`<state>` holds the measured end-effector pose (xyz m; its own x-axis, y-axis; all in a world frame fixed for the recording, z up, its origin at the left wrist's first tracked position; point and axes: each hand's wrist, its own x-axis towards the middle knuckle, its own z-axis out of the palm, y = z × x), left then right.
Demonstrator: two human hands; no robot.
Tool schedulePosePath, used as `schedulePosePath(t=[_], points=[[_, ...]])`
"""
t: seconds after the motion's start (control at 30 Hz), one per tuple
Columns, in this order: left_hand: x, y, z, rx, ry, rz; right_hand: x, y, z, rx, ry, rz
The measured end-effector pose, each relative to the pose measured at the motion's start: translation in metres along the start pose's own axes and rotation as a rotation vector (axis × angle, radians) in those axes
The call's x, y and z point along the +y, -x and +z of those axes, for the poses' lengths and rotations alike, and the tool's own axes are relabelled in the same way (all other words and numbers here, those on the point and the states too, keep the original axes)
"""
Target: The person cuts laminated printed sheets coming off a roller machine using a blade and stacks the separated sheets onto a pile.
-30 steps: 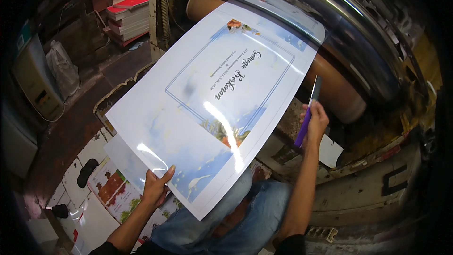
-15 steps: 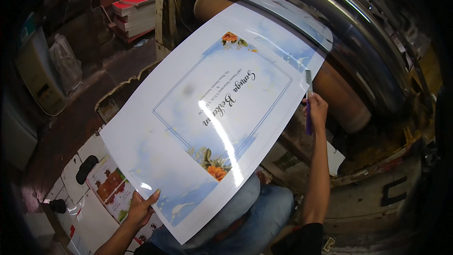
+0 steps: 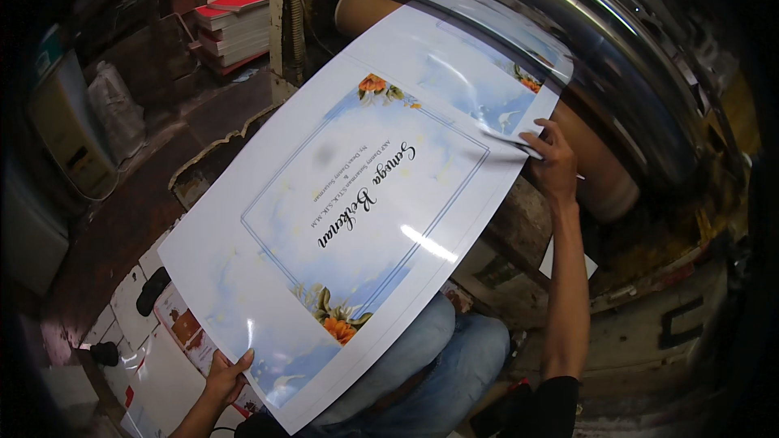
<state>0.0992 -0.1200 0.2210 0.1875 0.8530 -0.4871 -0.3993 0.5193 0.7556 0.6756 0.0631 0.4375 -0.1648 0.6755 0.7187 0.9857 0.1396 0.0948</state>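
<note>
A large glossy printed sheet (image 3: 389, 219) slants across the middle of the view, its near end above the person's legs (image 3: 479, 349) and its far end reaching up to a shiny metal roller (image 3: 617, 85). It bears blue washes, orange flowers and black lettering.

The left hand (image 3: 225, 377) grasps its near left edge, thumb on top and fingers beneath, probably so the broad, bendy sheet stays spread and does not droop. The right hand (image 3: 557, 158) is at the opposite edge, close to the roller, fingers bent where the sheet buckles; whether they grip that edge or something hidden, I cannot tell. Being so far apart, the hands likely share control of both ends.

Under the far part lies a brown roller (image 3: 604, 170), which may lend some support. Below the left edge, smaller printed pages (image 3: 185, 326) lie on a white worktop (image 3: 162, 385). Farther off are a stack of red-covered books (image 3: 234, 28) and a pale plastic bag (image 3: 118, 105).
</note>
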Motion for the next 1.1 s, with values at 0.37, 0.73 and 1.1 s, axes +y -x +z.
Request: schedulePosePath(t=[0.37,0.73,1.1], points=[[0.021,-0.024,-0.107,0.054,-0.159,0.033,-0.045,-0.013,-0.004,0.063,-0.809,0.458],[0.015,-0.118,-0.133,0.226,-0.324,0.027,-0.088,0.0,-0.025,0.2,-0.968,0.575],[-0.04,-0.197,-0.101,0.359,-0.44,-0.058,-0.112,0.035,-0.056,-0.046,-0.919,0.741]])
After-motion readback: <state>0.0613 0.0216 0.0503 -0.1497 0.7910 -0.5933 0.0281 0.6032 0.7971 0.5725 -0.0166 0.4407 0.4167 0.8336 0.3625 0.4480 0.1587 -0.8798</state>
